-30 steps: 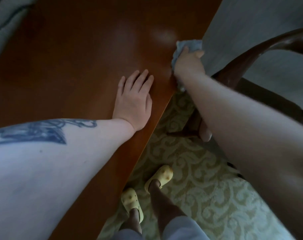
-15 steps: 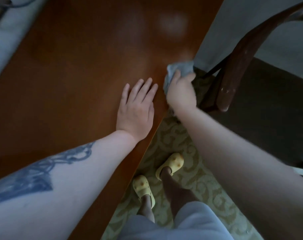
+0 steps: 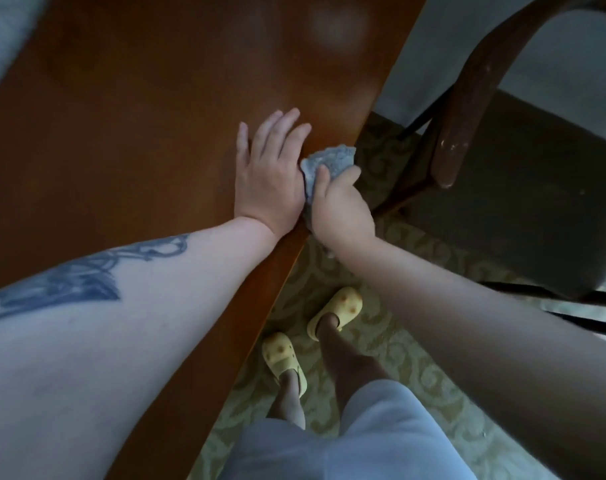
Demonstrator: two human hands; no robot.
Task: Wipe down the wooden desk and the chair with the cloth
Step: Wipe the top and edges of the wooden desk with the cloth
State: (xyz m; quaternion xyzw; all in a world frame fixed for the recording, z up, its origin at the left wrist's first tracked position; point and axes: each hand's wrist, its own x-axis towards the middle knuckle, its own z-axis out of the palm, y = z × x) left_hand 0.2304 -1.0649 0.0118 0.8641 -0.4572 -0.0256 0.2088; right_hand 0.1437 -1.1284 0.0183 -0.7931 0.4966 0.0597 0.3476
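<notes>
The wooden desk (image 3: 149,119) fills the left and middle of the view, its right edge running diagonally. My left hand (image 3: 268,171) lies flat on the desk top near that edge, fingers straight. My right hand (image 3: 341,207) grips a crumpled blue-grey cloth (image 3: 324,162) against the desk's edge, right beside my left hand. The dark wooden chair (image 3: 464,109) stands to the right, its curved armrest close to my right hand, its dark seat (image 3: 523,202) behind it.
A patterned green-cream carpet (image 3: 409,362) lies below the desk edge. My feet in yellow clogs (image 3: 339,306) stand beside the desk. A pale wall or curtain (image 3: 429,46) rises behind the chair. Something pale shows at the top left corner.
My right hand has drawn the cloth along the desk's edge toward me, ending up next to my left hand. The left hand has stayed flat on the desk.
</notes>
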